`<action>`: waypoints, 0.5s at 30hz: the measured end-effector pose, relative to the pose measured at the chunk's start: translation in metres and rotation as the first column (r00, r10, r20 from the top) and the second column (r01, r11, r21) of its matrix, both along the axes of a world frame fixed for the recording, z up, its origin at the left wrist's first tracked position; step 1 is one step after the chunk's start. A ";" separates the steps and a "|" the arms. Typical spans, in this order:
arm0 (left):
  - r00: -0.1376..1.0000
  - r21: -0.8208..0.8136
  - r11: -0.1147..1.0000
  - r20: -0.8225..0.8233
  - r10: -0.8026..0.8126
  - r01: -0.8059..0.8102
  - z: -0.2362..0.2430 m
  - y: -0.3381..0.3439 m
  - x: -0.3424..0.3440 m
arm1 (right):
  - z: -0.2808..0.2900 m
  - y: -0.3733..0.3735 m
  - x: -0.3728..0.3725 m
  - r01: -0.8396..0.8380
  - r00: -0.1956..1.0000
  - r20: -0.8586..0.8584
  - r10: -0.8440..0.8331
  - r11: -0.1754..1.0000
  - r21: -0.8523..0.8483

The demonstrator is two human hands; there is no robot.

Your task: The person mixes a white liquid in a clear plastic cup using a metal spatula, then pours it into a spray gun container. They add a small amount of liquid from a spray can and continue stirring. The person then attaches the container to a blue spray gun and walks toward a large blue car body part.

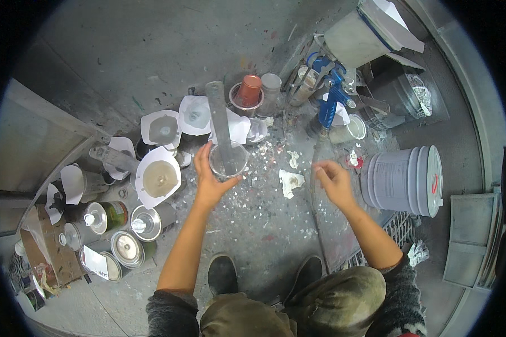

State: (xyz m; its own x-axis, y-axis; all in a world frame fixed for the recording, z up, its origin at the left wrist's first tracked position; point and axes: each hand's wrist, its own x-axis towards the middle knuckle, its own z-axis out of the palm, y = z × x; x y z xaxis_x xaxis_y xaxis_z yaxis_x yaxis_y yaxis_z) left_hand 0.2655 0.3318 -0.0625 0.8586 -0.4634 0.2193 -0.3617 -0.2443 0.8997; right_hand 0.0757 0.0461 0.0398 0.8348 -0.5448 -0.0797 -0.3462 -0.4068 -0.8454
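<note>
My left hand [208, 181] is wrapped round a clear plastic cup [243, 163], thumb on the near side and fingers on the far left side. A long grey-stained mixing stick [219, 118] stands in the cup, leaning toward the far side. My right hand [336, 182] is apart from the cup, over the floor, with its fingers curled in and the fingertips close to a thin dark hose [315, 196]. What those fingers hold, if anything, I cannot make out. Torn white paper [290, 183] lies between my hands.
Paper strainers over containers [158, 178] and metal cans [153, 220] crowd the left. Beyond the cup stands a reddish cup [249, 90] in a tub. A blue spray gun [333, 101] sits at the far right, near a grey ribbed bucket [402, 181]. Paint flecks dot the floor.
</note>
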 end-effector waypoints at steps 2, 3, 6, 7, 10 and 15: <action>1.000 0.012 1.000 0.002 0.007 -0.007 -0.002 0.004 -0.001 | 0.001 -0.005 0.005 0.015 0.996 0.091 0.001 0.986 -0.166; 1.000 0.022 1.000 -0.022 0.008 -0.008 -0.002 0.005 -0.002 | 0.002 -0.008 0.009 0.059 0.993 0.116 -0.038 0.981 -0.183; 0.996 0.005 0.999 -0.082 0.042 -0.042 -0.004 0.007 -0.009 | 0.006 -0.019 0.025 0.137 0.972 0.221 -0.081 0.957 -0.256; 0.990 -0.018 0.998 -0.122 0.065 -0.067 -0.004 0.006 -0.012 | 0.006 -0.022 0.032 0.145 0.967 0.245 -0.074 0.947 -0.287; 0.964 -0.026 0.987 -0.219 0.149 -0.158 -0.009 -0.003 -0.016 | 0.004 -0.031 0.051 0.166 0.966 0.235 -0.107 0.955 -0.245; 0.935 0.038 0.955 -0.193 0.296 -0.295 -0.021 -0.017 -0.012 | -0.002 -0.031 0.061 0.179 0.957 0.264 -0.123 0.963 -0.200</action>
State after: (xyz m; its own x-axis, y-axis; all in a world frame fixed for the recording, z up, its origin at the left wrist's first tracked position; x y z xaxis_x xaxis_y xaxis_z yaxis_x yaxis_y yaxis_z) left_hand 0.2538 0.3144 -0.0836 0.9825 -0.1834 0.0316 -0.0903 -0.3217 0.9425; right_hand 0.1369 0.0150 0.0381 0.7195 -0.6464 0.2540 -0.2095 -0.5507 -0.8080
